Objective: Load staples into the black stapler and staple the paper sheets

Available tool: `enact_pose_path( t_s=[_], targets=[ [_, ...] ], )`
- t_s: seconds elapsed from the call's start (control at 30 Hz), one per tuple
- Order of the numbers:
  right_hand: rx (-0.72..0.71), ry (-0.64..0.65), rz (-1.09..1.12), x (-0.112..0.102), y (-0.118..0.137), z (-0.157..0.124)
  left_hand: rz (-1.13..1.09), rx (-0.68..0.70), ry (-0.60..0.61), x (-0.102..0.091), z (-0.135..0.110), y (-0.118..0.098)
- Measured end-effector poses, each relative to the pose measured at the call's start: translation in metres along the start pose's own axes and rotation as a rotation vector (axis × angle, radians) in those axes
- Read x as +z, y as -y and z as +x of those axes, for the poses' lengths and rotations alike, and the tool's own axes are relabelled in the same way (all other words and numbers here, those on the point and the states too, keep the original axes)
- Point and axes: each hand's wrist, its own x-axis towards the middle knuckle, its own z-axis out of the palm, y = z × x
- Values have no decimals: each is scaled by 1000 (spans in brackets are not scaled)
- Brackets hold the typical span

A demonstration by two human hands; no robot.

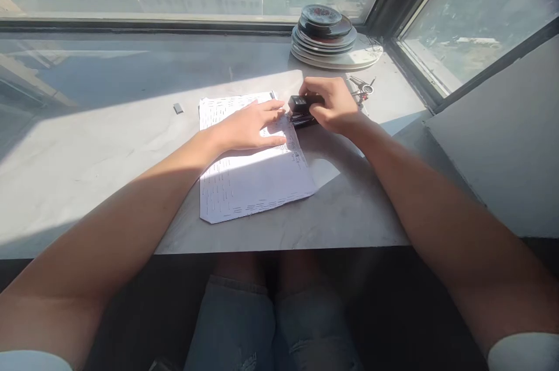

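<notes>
A stack of printed white paper sheets [253, 179] lies on the grey windowsill counter [109, 144]. My left hand [251, 126] rests flat on the sheets near their upper right part, fingers stretched out. My right hand [334, 106] is wrapped over a black stapler [300, 110] whose jaw sits at the right edge of the sheets. The stapler's rear half is hidden under my fingers.
A stack of plates [327, 39] stands at the back by the window corner. A bunch of keys [363, 89] lies just behind my right hand. A small grey strip of staples [177, 108] lies left of the paper. A grey wall ledge [502, 138] rises at the right.
</notes>
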Motion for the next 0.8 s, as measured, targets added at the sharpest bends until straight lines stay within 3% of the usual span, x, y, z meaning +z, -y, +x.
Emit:
enact_pose_path(
  t_s=[0.13, 0.4, 0.8],
  targets=[
    [-7, 15, 41, 1, 11, -1, 19, -18, -8, 1, 1, -2],
    [38, -38, -87, 12, 26, 4, -75, -68, -26, -2, 2, -14],
    [24, -49, -227, 19, 34, 5, -36, -94, -11, 7, 1, 2]
  ],
)
